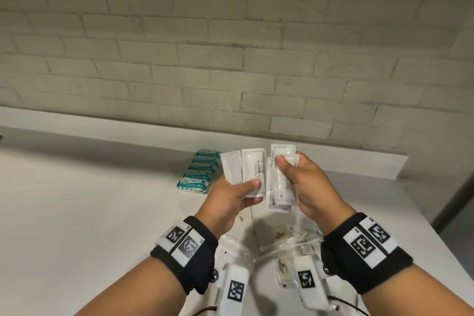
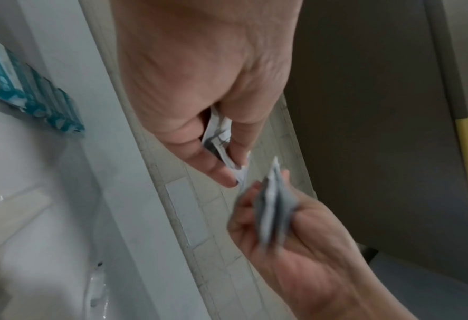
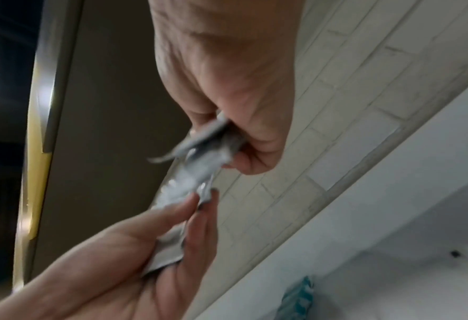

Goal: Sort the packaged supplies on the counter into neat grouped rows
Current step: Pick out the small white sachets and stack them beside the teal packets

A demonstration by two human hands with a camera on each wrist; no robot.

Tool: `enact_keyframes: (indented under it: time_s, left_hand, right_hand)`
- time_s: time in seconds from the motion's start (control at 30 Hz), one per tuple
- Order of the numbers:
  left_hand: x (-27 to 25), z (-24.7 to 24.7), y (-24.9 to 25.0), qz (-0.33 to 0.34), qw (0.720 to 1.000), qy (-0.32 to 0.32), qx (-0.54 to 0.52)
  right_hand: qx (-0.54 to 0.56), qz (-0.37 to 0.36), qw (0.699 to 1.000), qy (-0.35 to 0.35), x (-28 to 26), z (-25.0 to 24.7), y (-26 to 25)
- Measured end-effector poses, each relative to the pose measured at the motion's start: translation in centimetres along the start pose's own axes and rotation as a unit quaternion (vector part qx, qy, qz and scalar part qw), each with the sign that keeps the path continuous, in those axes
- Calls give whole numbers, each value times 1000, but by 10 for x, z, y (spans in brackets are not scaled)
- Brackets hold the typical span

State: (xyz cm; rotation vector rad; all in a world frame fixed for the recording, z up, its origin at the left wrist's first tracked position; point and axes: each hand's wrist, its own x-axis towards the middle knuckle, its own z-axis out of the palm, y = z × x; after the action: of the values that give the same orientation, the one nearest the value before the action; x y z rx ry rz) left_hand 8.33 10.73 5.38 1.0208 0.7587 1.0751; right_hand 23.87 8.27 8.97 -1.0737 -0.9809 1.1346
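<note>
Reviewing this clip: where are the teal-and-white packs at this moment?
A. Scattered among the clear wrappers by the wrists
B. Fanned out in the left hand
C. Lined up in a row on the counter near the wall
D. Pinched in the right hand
C: the teal-and-white packs lie in a neat overlapping row on the counter toward the wall, while the left hand and right hand each hold white sachets.

Left hand [image 1: 230, 197] pinches two white sachets [image 1: 243, 174], right hand [image 1: 307, 187] grips maybe three more [image 1: 279, 187]; teal packs [image 1: 200, 174] rowed behind.
</note>
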Motion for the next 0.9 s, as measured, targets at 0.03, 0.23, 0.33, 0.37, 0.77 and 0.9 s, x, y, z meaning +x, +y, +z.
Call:
enact_keyframes:
  time_s: [0.03, 0.23, 0.33, 0.37, 0.77, 0.9]
  left_hand:
    - [-3, 5, 0, 9, 1000, -21, 8]
    - [-14, 15, -5, 21, 993, -118, 2]
    - [-11, 14, -10, 50, 993, -101, 26]
    - [-10, 13, -11, 58, 993, -95, 29]
    - [2, -12, -4, -41, 995, 26, 88]
    - [6, -12, -2, -19, 994, 23, 106]
  right_hand:
    - [-2, 13, 1000, -4, 0, 5, 4]
    - [-63, -15, 997, 51, 2, 15, 25]
    - [-31, 16, 999, -3, 0, 12, 28]
    - [-19, 34, 999, -34, -2, 12, 28]
    - [-2, 63, 996, 60, 6, -23, 20]
    - [13, 89, 995, 41, 2, -29, 24]
